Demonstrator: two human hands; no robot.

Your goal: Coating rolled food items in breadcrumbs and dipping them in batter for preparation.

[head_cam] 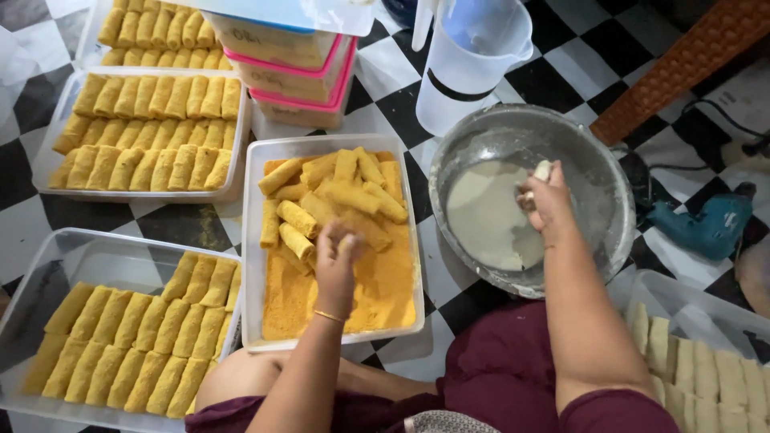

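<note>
The left hand (335,265) reaches down into the crumb tray (250,240), fingers curled loosely over the orange breadcrumbs (385,289) and touching a coated roll; a thin gold bracelet (328,316) circles its wrist. The right hand (548,200) hangs over the metal bowl (609,192), just right of the crumb tray, its fingers closed on a pale uncoated roll (543,170) held above the grey batter (485,216) pooled in the bowl's bottom.

In the far half of the crumb tray lies a loose heap of breaded rolls (337,192), crossing one another at angles. Left of the crumb tray sit two clear tubs: the nearer tub (80,248) holds neat rows of breaded rolls and is bare along its far edge, and the farther tub (48,160) is packed full in two rows. Beyond the crumb tray stands a stack of lidded boxes (293,68), with blue and pink rims and pale sides. To the right of that stack is a translucent white measuring jug (469,60) with a dark line round it. Right of the metal bowl lies a teal power drill (710,224), and nearer the person a clear tub of pale plain rolls (706,369). Everything rests on a black-and-white chequered floor (577,56).
</note>
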